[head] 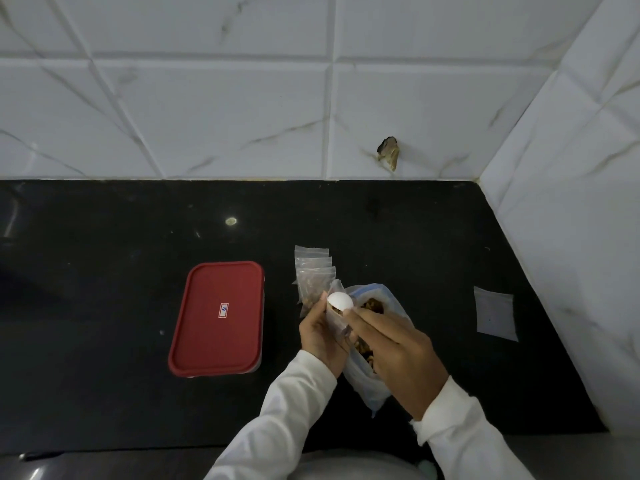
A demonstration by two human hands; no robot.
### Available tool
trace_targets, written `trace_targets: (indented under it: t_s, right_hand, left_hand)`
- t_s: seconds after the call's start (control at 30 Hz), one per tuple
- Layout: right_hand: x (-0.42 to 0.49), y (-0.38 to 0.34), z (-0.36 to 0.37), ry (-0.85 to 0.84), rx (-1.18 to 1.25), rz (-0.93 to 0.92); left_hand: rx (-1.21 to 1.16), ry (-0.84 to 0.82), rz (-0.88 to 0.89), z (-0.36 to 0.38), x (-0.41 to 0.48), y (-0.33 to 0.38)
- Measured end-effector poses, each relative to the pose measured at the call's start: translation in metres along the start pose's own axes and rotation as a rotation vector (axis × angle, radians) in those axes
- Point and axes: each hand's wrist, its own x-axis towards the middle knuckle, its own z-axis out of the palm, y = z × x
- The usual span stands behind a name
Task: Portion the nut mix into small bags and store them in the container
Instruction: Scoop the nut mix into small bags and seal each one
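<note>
Both arms wore long white sleeves of plain, soft-looking cloth. The left sleeve (277,417) was loosely creased along the forearm and ended in a smooth, rounded cuff at the wrist of the left hand (320,336). The right sleeve (460,441) ended in a gathered cuff with a slightly uneven hem at the wrist of the right hand (401,358). Both hands were bare. Below the near edge of the counter (104,306), a pale grey garment (346,465) showed between the sleeves, too dim to identify.
</note>
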Motion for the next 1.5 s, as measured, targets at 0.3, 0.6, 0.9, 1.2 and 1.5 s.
trace_targets:
  t_s: [0.3, 0.6, 0.9, 1.2, 1.5]
  right_hand:
    - [-0.001, 0.008, 0.009, 0.399, -0.114, -0.308]
    - [-0.013, -0.002, -0.031, 0.442, 0.623, 0.464]
    - [-0.048, 0.051, 0.028, 0.146, 0.204, 0.466]
    - [-0.023, 0.003, -0.002, 0.278, 0.384, 0.255]
    - [-0.008, -0.003, -0.013, 0.246, 0.571, 0.375]
  left_hand:
    - [0.023, 0.020, -0.034, 0.004, -0.001, -0.002]
    - [0.014, 0.003, -0.036, 0.003, -0.004, -0.002]
    - [0.076, 0.009, -0.024, -0.006, -0.006, 0.013]
    - [0.335, 0.075, 0.203, 0.007, -0.014, 0.015]
    - [0.674, 0.029, 0.384, 0.007, -0.027, 0.020]
